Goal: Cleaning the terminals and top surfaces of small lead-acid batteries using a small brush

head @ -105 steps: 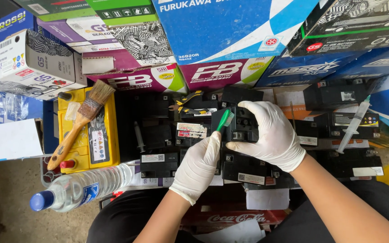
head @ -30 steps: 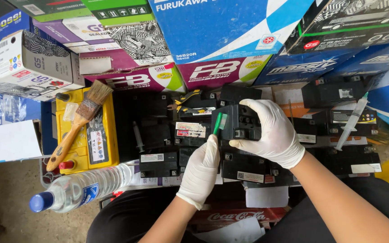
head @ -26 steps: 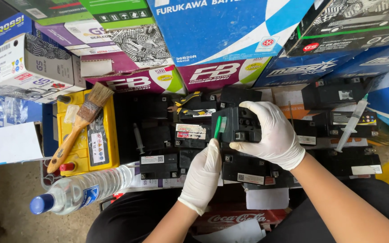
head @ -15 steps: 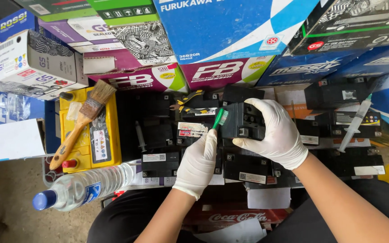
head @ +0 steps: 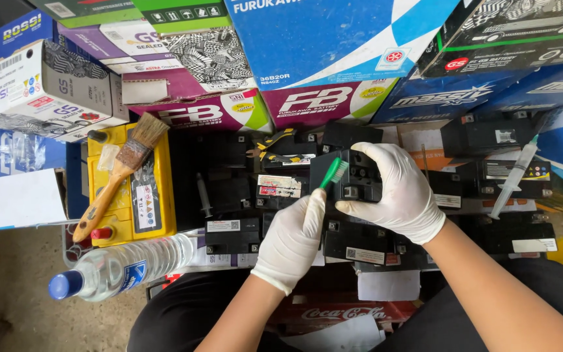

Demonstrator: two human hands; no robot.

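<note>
My right hand [head: 400,190], in a white glove, grips a small black battery [head: 356,177] held tilted above a pile of similar black batteries [head: 360,242]. My left hand [head: 291,240], also gloved, holds a green toothbrush [head: 333,173] with white bristles. The brush head rests against the left face of the held battery.
A yellow battery [head: 154,192] with a wooden paintbrush [head: 120,171] on it lies at left. A clear water bottle with a blue cap [head: 115,266] lies near my knee. Syringes [head: 513,176] lie among the batteries. Stacked battery cartons [head: 333,45] wall the far side.
The toothbrush head has shifted back and forth over the battery's left face and now sits slightly further right. My right hand keeps its grip on the battery.
</note>
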